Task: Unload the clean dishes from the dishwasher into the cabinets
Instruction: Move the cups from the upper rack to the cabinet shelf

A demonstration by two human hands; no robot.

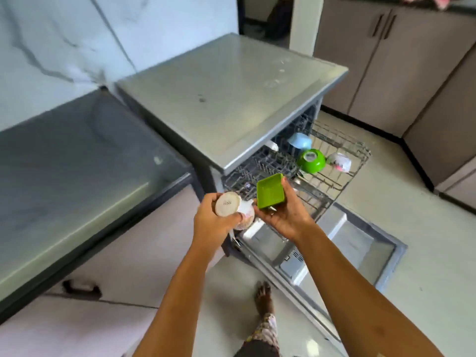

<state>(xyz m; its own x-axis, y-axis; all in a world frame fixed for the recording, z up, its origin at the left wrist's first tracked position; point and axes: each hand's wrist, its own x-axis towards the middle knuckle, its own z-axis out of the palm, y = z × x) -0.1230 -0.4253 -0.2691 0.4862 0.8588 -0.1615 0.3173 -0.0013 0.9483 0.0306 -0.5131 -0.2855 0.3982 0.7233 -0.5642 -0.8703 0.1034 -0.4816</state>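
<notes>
My left hand (213, 222) grips a white floral cup (233, 207), tipped so its base faces me. My right hand (286, 215) holds a small square green dish (270, 191) by its underside, just above the near end of the pulled-out upper rack (342, 181). The two hands are close together, almost touching. In the rack lie an upturned green bowl (311, 161), a light blue bowl (300, 141) behind it and a white patterned cup (340, 162) to the right. The dishwasher (231, 99) stands open, its door (360, 248) folded down to the floor.
A dark glossy countertop (77, 176) runs to the left, with a drawer handle (81, 288) below it. Beige cabinets (386, 55) with dark handles line the far right wall. My bare foot (264, 297) stands on the pale floor beside the open door.
</notes>
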